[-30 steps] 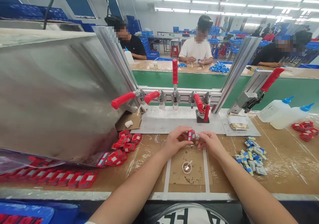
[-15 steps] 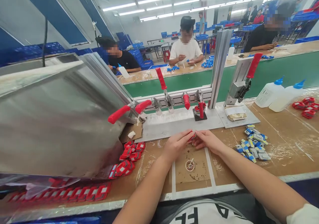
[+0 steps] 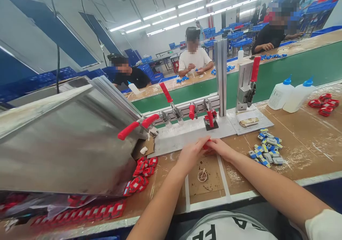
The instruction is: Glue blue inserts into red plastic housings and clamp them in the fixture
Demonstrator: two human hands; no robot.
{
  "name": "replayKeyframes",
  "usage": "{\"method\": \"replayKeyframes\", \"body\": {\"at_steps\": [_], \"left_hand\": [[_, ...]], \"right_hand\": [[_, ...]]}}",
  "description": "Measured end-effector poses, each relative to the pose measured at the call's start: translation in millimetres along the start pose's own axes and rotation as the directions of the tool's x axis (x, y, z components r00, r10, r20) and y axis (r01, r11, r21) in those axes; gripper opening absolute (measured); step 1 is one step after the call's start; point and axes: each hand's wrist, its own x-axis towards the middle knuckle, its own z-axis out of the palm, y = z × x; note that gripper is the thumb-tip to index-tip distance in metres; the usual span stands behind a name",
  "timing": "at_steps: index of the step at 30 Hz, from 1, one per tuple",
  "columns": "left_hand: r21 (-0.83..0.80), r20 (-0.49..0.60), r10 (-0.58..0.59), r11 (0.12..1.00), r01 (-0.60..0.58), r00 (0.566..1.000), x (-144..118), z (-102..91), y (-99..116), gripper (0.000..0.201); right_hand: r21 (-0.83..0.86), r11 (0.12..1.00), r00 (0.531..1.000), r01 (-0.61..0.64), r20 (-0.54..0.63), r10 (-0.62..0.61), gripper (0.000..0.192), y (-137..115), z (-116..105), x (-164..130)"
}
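One row of red pieces [image 3: 101,211] at the near left of the bench [image 3: 248,176]. Small cup [image 3: 202,176] with a stick in it, on a brown sheet [image 3: 211,189], bodyward of the work. Just beyond the cup: red part [image 3: 206,146] between the fingertips of left hand [image 3: 190,155] and right hand [image 3: 220,149], raised over the bench, mostly covered. Left fingers closed on it; right fingers curled over its other side, touching, but whether they grip cannot be told. Heap of red pieces [image 3: 143,172] off to the left; blue-and-grey pieces [image 3: 267,149] heaped right of the right forearm. Farther: metal base plate [image 3: 173,140] below red-handled clamps [image 3: 173,110]; white bottles [image 3: 280,94], blue-capped, at right. Beyond, at a green-fronted bench [image 3: 280,69], a person in white [image 3: 196,60] holds something blue
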Motion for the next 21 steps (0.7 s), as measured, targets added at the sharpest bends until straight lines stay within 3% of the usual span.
{"method": "replayKeyframes", "body": {"at_steps": [5,10,15,21], "left_hand": [[-0.192,0.001,-0.087,0.978,0.085,0.996,8.8,0.8,10.1,0.082],[-0.369,0.014,-0.251,0.899,0.238,0.968,14.8,6.2,18.3,0.068],[-0.306,-0.034,-0.269,0.919,0.247,0.962,24.0,6.6,19.6,0.055],[-0.141,-0.002,-0.296,0.946,0.293,0.955,26.8,9.5,14.7,0.057]], "right_hand": [[0.252,0.96,0.992,-0.124,0.013,0.125,0.05,-4.2,-2.6,0.4],[0.409,0.889,0.978,-0.208,0.063,0.2,0.058,-6.6,-7.6,0.6],[0.412,0.871,0.964,-0.267,0.134,0.231,0.063,-7.3,-8.9,-1.0],[0.45,0.855,0.966,-0.259,0.128,0.225,0.058,-5.5,-9.2,0.5]]}}
